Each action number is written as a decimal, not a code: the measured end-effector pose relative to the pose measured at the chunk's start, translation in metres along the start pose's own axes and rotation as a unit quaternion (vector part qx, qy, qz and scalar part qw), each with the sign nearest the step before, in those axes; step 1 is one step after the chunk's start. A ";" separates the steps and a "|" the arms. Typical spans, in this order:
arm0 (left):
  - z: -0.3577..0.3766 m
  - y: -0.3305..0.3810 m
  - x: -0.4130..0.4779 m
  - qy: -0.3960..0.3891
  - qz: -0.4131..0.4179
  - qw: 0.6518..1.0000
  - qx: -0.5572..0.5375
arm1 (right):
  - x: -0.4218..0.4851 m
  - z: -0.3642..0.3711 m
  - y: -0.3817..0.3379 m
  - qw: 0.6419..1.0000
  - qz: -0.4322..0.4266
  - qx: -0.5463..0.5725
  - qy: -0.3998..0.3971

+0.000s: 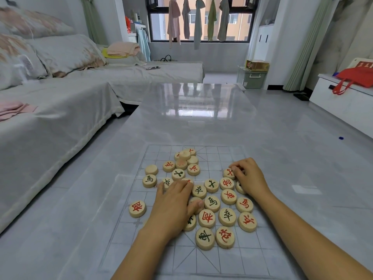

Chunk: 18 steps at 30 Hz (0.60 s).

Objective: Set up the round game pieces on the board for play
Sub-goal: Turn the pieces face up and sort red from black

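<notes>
Transparent gridded board point(201, 259) laid flat on glossy grey table point(201, 122). Round wooden pieces point(227, 216), marked red or black, scattered unsorted across board middle. Several stacked in small pile point(184, 155) at far side. One lone piece point(137, 208), red-marked, set apart near left edge. Left hand point(173, 201) laid palm-down over cluster centre, fingers extended, nothing grasped, thumb pressed against one piece. Right hand point(247, 176) placed at right edge of cluster, fingers curled round red-lettered disc point(229, 173). Cloth-covered sofa point(60, 110) seen at left.
</notes>
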State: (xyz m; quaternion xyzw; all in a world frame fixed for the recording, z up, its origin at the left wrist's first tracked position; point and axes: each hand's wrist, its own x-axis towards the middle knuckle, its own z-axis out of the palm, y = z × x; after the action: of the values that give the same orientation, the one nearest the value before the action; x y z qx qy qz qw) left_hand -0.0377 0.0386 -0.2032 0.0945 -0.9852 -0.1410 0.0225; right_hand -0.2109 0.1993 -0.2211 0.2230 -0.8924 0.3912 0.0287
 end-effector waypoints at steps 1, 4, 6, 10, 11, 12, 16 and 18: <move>-0.001 0.001 -0.001 -0.003 0.001 1.000 0.000 | -0.001 0.000 0.001 1.000 -0.006 0.003 0.001; -0.006 0.000 -0.002 -0.005 -0.003 1.000 0.003 | -0.001 -0.003 0.002 1.000 0.001 0.023 -0.017; -0.008 0.000 -0.003 -0.004 -0.002 1.000 0.005 | 0.002 -0.007 -0.001 0.998 0.016 0.031 -0.049; -0.008 -0.008 -0.006 0.014 -0.006 1.000 -0.017 | 0.010 -0.002 -0.022 0.993 -0.061 -0.080 -0.053; -0.009 -0.012 -0.006 0.024 -0.013 0.999 -0.024 | 0.012 0.004 -0.032 0.987 -0.100 -0.109 -0.060; -0.010 -0.016 -0.006 0.033 -0.024 0.999 -0.031 | 0.014 0.012 -0.042 0.979 -0.135 -0.128 -0.079; -0.014 -0.037 -0.006 0.039 -0.088 0.994 -0.058 | 0.025 0.044 -0.071 0.938 -0.193 -0.198 -0.209; -0.014 -0.052 -0.004 0.028 -0.118 0.990 -0.068 | 0.026 0.049 -0.074 0.946 -0.170 -0.185 -0.206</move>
State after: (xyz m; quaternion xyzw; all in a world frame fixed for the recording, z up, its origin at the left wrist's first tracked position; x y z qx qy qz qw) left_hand -0.0230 -0.0130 -0.2043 0.2120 -0.9544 -0.2065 0.0394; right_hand -0.1969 0.1108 -0.1991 0.4377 -0.8844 0.1541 -0.0493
